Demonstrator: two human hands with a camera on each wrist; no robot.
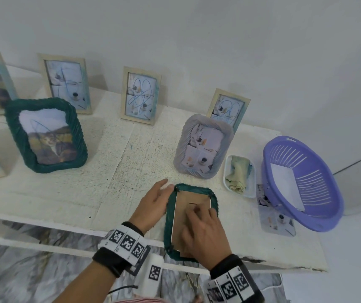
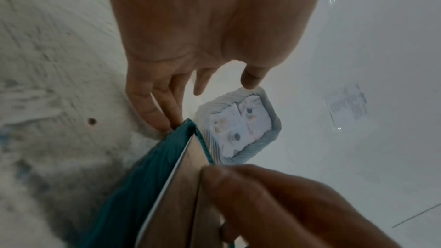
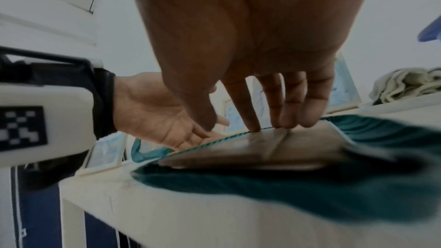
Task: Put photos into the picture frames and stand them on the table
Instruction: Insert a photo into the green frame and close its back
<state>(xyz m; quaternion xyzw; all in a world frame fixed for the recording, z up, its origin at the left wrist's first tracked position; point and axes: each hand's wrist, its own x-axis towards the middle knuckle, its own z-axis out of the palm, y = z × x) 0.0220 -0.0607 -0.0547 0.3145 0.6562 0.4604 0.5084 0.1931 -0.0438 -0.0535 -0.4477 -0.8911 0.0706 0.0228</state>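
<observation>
A dark green woven picture frame [image 1: 169, 217] lies face down at the table's front edge, its brown backing board [image 1: 181, 217] facing up. My left hand [image 1: 156, 201] rests against the frame's left side with straight fingers [image 2: 152, 105]. My right hand [image 1: 203, 232] lies on the backing board, its straight fingertips [image 3: 281, 120] pressing down on it. In the wrist views the green frame [image 2: 148, 173] [image 3: 286, 191] and the board [image 3: 274, 144] show close up. A loose photo [image 1: 278, 219] lies on the table to the right, partly under the basket.
Several filled frames stand behind: a green woven one [image 1: 46, 134], a grey woven one [image 1: 203, 147], and wooden ones [image 1: 140, 95] along the wall. A purple basket [image 1: 302, 184] with paper inside and a small tray with a cloth [image 1: 239, 173] sit at the right.
</observation>
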